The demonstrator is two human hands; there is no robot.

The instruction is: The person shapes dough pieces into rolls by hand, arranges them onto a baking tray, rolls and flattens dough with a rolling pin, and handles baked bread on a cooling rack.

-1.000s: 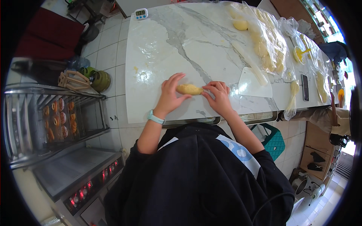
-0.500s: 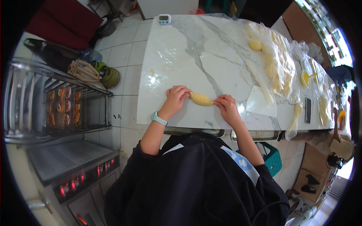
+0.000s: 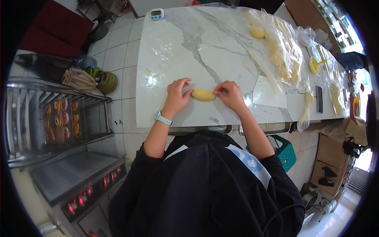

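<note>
A short, plump piece of pale yellow dough lies on the white marbled worktop, close to its front edge. My left hand, with a light green watch on its wrist, is at the left end of the dough. Its thumb touches that end while the fingers stand apart above. At the opposite end is my right hand, its thumb side touching the dough and its fingers loosely bent, apart from the thumb. A white flat dough scraper rests on the worktop to the right.
Plastic-covered dough lies at the right, near a bagged piece of dough and a dark phone. A small white timer stands at the far left corner. Left of the table are a metal rack with baked pastries and a stove-like appliance.
The dough, earlier drawn out to pointed ends pinched by both hands, is now shorter and rounder. My fingers have spread from the thumbs, and the hands are closer together. The view has shifted slightly.
</note>
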